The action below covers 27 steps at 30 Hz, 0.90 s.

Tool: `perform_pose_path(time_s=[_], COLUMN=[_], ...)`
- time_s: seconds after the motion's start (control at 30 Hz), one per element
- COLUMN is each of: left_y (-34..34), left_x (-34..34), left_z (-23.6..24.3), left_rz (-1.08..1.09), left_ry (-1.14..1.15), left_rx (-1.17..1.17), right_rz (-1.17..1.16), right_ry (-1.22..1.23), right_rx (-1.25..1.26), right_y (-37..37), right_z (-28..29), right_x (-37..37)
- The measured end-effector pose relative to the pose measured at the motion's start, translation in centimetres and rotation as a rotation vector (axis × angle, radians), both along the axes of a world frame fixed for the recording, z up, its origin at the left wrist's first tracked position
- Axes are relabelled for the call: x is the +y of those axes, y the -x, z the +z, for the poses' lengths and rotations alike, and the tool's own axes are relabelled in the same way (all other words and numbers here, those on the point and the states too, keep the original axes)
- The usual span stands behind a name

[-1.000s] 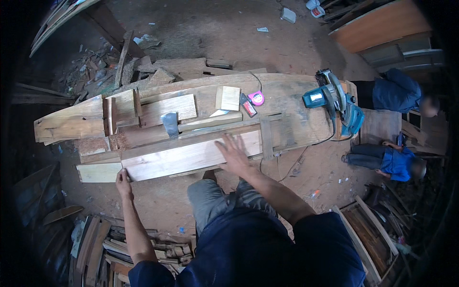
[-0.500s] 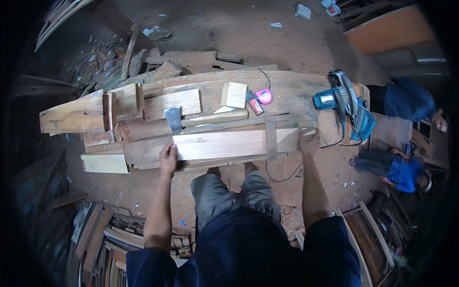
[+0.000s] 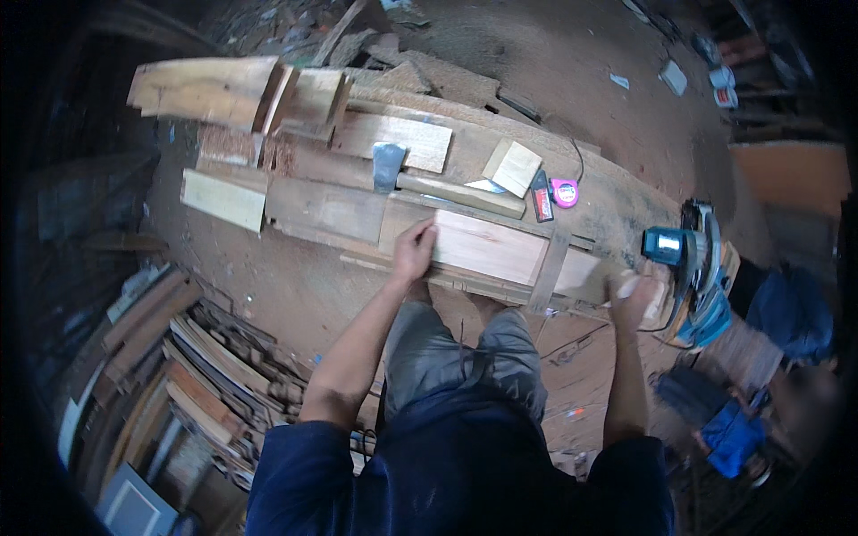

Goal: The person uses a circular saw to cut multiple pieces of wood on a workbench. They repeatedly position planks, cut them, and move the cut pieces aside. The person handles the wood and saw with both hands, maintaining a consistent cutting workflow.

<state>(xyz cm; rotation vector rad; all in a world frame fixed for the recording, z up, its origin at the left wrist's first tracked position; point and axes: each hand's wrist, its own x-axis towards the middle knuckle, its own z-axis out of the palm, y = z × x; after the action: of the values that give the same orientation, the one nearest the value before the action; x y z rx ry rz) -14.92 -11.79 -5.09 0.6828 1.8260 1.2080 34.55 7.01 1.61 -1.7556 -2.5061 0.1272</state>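
My left hand (image 3: 415, 248) is closed on the left end of a pale planed board (image 3: 487, 247), which lies along the near side of the workbench (image 3: 617, 183). A narrow wooden strip (image 3: 550, 271) crosses the board near its right part. At the board's right end is my right hand (image 3: 631, 301), smeared by motion, beside a light wooden piece (image 3: 651, 288); its grip is unclear. Just beyond the board lie a hatchet (image 3: 388, 166), a pink tape measure (image 3: 564, 192) and a red-and-black rectangular item (image 3: 542, 198).
A teal circular saw (image 3: 704, 295) sits at the bench's right end, near my right hand. Boards (image 3: 210, 91) are stacked at the far left. Scrap wood (image 3: 214, 384) lies at lower left. Another person in blue (image 3: 733, 438) is at the lower right.
The view has turned, so the bench now slopes down to the right. My left hand stays at the board's left end; my right hand has moved farther right, towards the saw.
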Motion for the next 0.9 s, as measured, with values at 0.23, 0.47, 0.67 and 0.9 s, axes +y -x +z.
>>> perform_pose_path(time_s=[0.23,0.47,0.67,0.9], left_y=[-8.0,-7.2,-6.1,-5.7], left_x=[2.9,2.3,1.7,1.4], left_z=[2.0,1.8,1.7,0.8], left_rz=[0.081,0.223,0.273,0.380], left_ry=[0.083,0.170,0.086,0.055], left_rx=[0.210,0.235,0.320,0.376], right_rz=[0.498,0.574,0.582,0.692], right_ry=[0.457,0.450,0.328,0.300], right_rx=[-0.092,-0.109,-0.173,-0.030], right_y=[10.3,11.3,13.4,12.5], right_z=[5.3,4.0,4.5,1.9], right_x=[0.0,0.6,-0.6,-0.3])
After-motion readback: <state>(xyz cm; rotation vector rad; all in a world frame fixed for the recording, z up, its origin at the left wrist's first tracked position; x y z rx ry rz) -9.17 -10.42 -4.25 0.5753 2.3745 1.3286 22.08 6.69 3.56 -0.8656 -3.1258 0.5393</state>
